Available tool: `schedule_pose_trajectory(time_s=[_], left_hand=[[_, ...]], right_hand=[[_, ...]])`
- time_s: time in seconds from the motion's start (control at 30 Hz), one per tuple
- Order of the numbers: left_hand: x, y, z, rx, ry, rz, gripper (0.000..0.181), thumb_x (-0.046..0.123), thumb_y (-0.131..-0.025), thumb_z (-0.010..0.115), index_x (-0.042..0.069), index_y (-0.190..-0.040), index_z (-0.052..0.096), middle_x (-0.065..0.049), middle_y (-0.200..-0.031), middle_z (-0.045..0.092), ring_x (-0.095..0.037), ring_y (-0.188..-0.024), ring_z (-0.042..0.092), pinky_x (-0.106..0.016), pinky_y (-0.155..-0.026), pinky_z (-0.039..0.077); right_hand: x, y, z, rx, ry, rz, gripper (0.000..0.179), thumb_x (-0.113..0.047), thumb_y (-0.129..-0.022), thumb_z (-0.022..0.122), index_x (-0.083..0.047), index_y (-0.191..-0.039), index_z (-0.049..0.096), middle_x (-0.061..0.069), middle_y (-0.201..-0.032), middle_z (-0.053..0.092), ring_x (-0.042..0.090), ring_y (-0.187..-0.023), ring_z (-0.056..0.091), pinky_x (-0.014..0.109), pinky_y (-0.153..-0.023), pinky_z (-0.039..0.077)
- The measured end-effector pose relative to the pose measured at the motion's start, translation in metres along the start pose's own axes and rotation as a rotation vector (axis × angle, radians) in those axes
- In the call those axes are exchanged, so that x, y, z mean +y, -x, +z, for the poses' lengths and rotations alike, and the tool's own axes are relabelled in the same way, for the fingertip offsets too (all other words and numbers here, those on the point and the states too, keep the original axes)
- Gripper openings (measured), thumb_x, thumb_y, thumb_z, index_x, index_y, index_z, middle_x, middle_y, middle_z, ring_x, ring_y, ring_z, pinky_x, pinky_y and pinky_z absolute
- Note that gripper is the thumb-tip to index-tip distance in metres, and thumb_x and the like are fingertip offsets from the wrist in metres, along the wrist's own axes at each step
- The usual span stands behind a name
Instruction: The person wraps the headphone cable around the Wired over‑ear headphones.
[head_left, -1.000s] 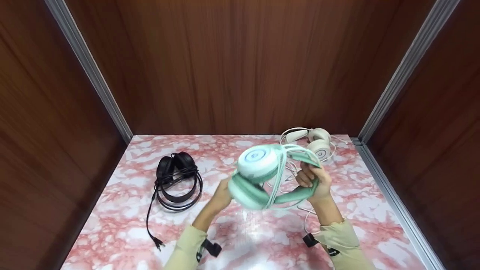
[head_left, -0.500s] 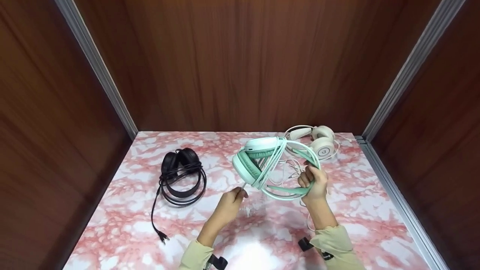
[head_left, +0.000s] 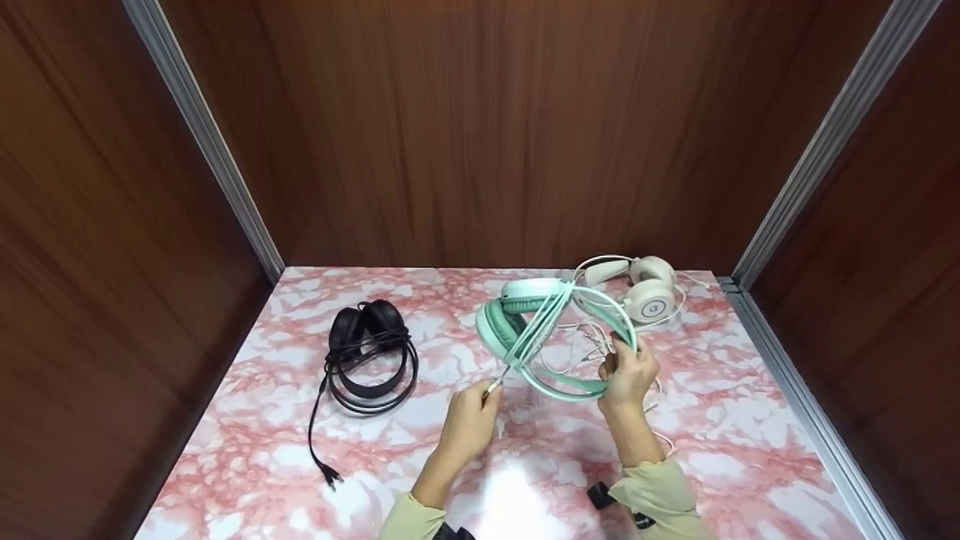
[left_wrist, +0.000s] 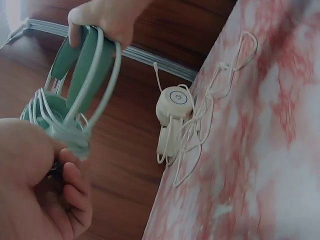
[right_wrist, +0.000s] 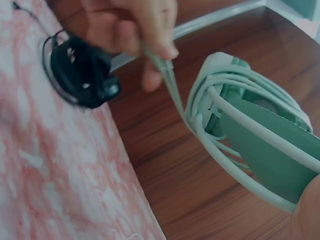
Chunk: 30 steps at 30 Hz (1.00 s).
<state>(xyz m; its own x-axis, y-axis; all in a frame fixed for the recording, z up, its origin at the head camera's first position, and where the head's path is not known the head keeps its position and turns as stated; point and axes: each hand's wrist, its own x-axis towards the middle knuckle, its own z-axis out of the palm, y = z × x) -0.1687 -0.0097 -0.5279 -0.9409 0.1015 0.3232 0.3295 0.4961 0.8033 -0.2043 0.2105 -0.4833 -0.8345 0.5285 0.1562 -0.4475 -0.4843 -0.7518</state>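
Note:
Mint-green headphones (head_left: pixel 517 292) are held up over the table, their cable (head_left: pixel 541 324) wound in several turns across the ear cups and band. My right hand (head_left: pixel 628 371) grips the headband on the right side. With thumb and fingers, my left hand (head_left: pixel 471 420) pinches the cable's end just below the lower ear cup. In the right wrist view a stretch of cable (right_wrist: pixel 172 87) runs taut from the left fingers to the wound turns. The left wrist view shows the right hand (left_wrist: pixel 102 22) around the padded band (left_wrist: pixel 90 70).
Black headphones (head_left: pixel 371 352) with their cable wound on lie on the left of the marbled table (head_left: pixel 277 450). Cream headphones (head_left: pixel 651 300) with a loose white cable (head_left: pixel 592 341) lie at the back right. Wooden panels (head_left: pixel 480 135) enclose the back and sides.
My left hand has gone from the lower ear cup to the cable end, pulling it toward me. The headphones have turned, so the ear cups now show edge-on. The right hand keeps its grip.

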Motion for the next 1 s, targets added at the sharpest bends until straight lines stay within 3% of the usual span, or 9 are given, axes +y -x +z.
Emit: schedule_pose_trajectory(time_s=[0.1, 0.17, 0.27, 0.4, 0.53, 0.77, 0.87, 1.0], left_hand=[[0.004, -0.001, 0.007, 0.101, 0.144, -0.075, 0.013, 0.011, -0.097, 0.060, 0.005, -0.091, 0.070, 0.007, -0.061, 0.057, -0.002, -0.049, 0.050, -0.021, -0.046, 0.042], [0.007, -0.002, 0.012, 0.177, 0.180, -0.102, 0.012, 0.010, -0.095, 0.063, 0.004, -0.097, 0.073, 0.004, -0.066, 0.064, -0.003, -0.054, 0.058, -0.021, -0.050, 0.048], [0.009, -0.005, 0.018, 0.277, 0.136, -0.096, 0.012, 0.010, -0.093, 0.065, 0.004, -0.097, 0.074, 0.001, -0.069, 0.068, -0.004, -0.057, 0.060, -0.025, -0.053, 0.051], [0.007, -0.005, 0.024, 0.384, -0.007, -0.073, 0.007, 0.008, -0.090, 0.067, 0.005, -0.090, 0.073, 0.003, -0.066, 0.065, -0.008, -0.056, 0.056, -0.031, -0.055, 0.049], [0.001, -0.004, 0.028, 0.433, -0.088, -0.100, 0.008, 0.011, -0.090, 0.068, 0.002, -0.091, 0.068, 0.003, -0.067, 0.061, -0.018, -0.063, 0.061, -0.039, -0.060, 0.050], [-0.011, -0.014, 0.021, 0.456, -0.278, -0.144, 0.040, 0.035, -0.078, 0.080, 0.006, -0.089, 0.054, -0.011, -0.068, 0.063, -0.034, -0.062, 0.064, -0.046, -0.055, 0.049], [-0.015, -0.021, 0.016, 0.486, -0.374, -0.120, 0.039, 0.032, -0.076, 0.081, 0.008, -0.084, 0.051, -0.015, -0.064, 0.063, -0.040, -0.058, 0.063, -0.048, -0.050, 0.047], [-0.022, -0.028, 0.011, 0.489, -0.479, -0.018, 0.030, 0.019, -0.078, 0.077, 0.006, -0.084, 0.050, -0.016, -0.061, 0.062, -0.040, -0.052, 0.061, -0.049, -0.045, 0.045]], right_hand=[[0.008, 0.008, -0.002, 0.020, 0.055, -0.049, 0.009, 0.011, -0.087, 0.050, 0.010, -0.086, 0.059, -0.001, -0.047, 0.034, 0.006, -0.036, 0.030, 0.019, -0.033, 0.026], [0.014, 0.015, -0.002, 0.019, 0.099, -0.085, 0.009, 0.011, -0.086, 0.052, 0.007, -0.082, 0.058, 0.000, -0.045, 0.035, 0.007, -0.035, 0.032, 0.019, -0.033, 0.028], [0.022, 0.025, -0.002, 0.010, 0.139, -0.136, 0.013, 0.011, -0.085, 0.053, 0.002, -0.077, 0.057, -0.001, -0.046, 0.036, 0.008, -0.036, 0.033, 0.019, -0.035, 0.030], [0.032, 0.041, -0.002, 0.023, 0.160, -0.188, 0.012, 0.011, -0.085, 0.054, 0.001, -0.079, 0.058, 0.001, -0.047, 0.037, 0.009, -0.037, 0.034, 0.020, -0.035, 0.030], [0.046, 0.058, -0.001, 0.057, 0.177, -0.195, 0.008, 0.011, -0.085, 0.054, 0.005, -0.085, 0.059, 0.001, -0.048, 0.038, 0.010, -0.037, 0.035, 0.021, -0.035, 0.031], [0.069, 0.083, 0.008, 0.052, 0.137, -0.216, 0.018, 0.013, -0.085, 0.052, -0.003, -0.078, 0.057, -0.001, -0.049, 0.040, 0.010, -0.036, 0.035, 0.021, -0.034, 0.030], [0.076, 0.089, 0.012, 0.027, 0.126, -0.227, 0.015, 0.013, -0.086, 0.052, -0.001, -0.079, 0.055, 0.000, -0.048, 0.039, 0.009, -0.036, 0.035, 0.022, -0.034, 0.030], [0.081, 0.092, 0.016, -0.010, 0.133, -0.211, 0.007, 0.010, -0.087, 0.054, 0.006, -0.083, 0.051, 0.007, -0.051, 0.040, 0.015, -0.037, 0.037, 0.027, -0.035, 0.031]])
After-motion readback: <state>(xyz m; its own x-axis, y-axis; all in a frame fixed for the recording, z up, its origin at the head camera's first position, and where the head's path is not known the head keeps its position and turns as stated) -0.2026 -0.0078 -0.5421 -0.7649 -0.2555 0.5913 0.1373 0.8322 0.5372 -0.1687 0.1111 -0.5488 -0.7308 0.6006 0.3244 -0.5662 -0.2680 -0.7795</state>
